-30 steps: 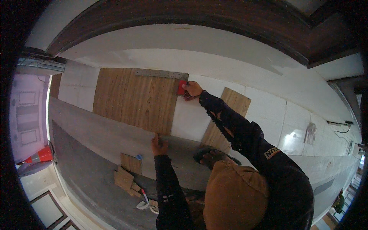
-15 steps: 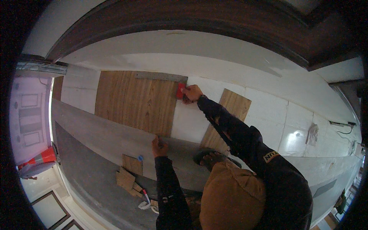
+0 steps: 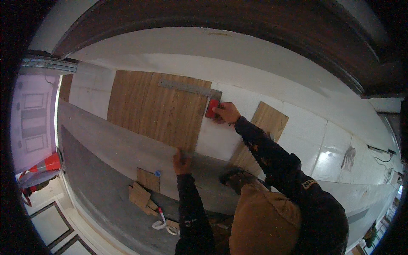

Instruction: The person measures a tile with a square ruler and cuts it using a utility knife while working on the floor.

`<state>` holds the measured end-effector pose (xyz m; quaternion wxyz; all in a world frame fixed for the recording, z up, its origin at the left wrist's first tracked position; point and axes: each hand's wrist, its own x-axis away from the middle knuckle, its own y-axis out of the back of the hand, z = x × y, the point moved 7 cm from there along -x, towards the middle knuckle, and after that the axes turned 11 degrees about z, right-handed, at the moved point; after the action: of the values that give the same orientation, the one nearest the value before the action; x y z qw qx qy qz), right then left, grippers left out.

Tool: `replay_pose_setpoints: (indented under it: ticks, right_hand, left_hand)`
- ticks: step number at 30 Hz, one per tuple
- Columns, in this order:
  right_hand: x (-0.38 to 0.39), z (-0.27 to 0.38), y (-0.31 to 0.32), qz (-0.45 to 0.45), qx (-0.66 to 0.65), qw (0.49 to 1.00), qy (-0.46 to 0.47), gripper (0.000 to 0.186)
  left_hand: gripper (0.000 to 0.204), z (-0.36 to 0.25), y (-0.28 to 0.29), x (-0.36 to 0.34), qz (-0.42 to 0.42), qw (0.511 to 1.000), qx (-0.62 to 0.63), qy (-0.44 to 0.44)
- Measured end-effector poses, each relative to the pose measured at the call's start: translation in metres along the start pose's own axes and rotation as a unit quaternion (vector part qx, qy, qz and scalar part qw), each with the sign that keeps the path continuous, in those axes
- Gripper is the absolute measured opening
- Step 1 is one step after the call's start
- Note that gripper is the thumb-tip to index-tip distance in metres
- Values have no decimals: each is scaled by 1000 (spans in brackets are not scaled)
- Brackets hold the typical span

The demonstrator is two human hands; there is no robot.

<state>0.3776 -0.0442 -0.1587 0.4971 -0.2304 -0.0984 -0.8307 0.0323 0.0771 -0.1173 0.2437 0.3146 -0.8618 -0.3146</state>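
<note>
My right hand [image 3: 228,113] grips the red handle [image 3: 211,108] of a carpenter's square. The square's grey metal blade [image 3: 185,87] reaches left across the wood-grain panel [image 3: 157,110], slanting a little from the panel's far edge. The handle sits just past the panel's right edge, over the white surface. At the near edge of the panel, my left hand [image 3: 182,163] is closed, its fingers curled. Whether it holds something small is hidden. Beyond my right forearm lies a separate wood-grain strip [image 3: 272,121].
A white tiled surface [image 3: 301,127] runs under the panels, with a grey step edge [image 3: 127,136] nearer me. Lower down are wood offcuts [image 3: 139,193] and a white looped strap or cord [image 3: 163,225]. My shoe [image 3: 236,176] stands by the strip. A red-orange object [image 3: 52,162] is far left.
The square has slid toward me and right, its blade moving off the panel's far edge and tilting slightly. My left hand stays by the near edge. The whole view has shifted a little.
</note>
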Motion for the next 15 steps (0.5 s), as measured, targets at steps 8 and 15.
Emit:
replay_pose_setpoints:
  ticks: [8,15]
  right_hand:
    - [-12,29,-13,-46,70,993,77,42]
    - [-22,67,-13,-46,99,993,48,33]
  left_hand:
    - [67,2,14,4,7,999,40,36]
    - [65,29,11,3,-9,996,83,-6]
